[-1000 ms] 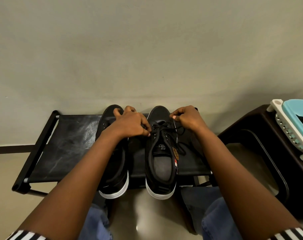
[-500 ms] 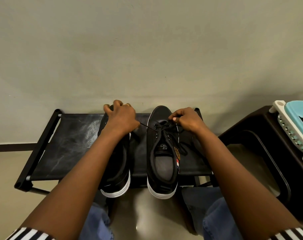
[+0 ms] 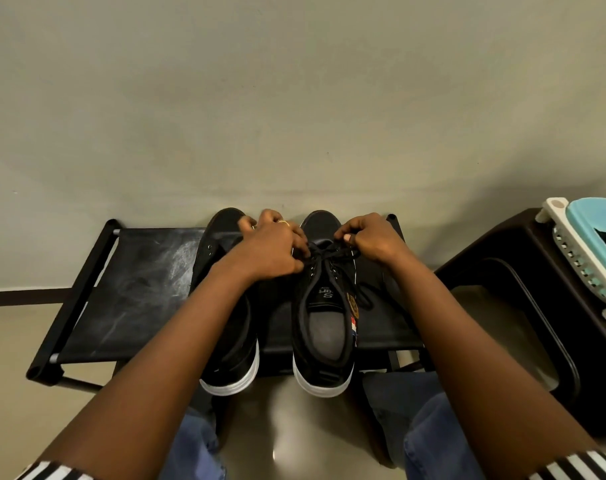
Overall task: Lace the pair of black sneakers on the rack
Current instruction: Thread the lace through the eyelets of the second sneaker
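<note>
Rack [image 3: 132, 292], black sneakers [image 3: 324, 327] — white-soled, half-laced

Black-and-white striped sleeves [image 3: 48, 471] are worn, pushed up so that both forearms are left bare. A gold ring [image 3: 283, 222] is seen on a finger of the left hand [image 3: 270, 247]. Blue denim trousers [image 3: 440, 441] are worn, seen below the rack [image 3: 135, 289].
</note>
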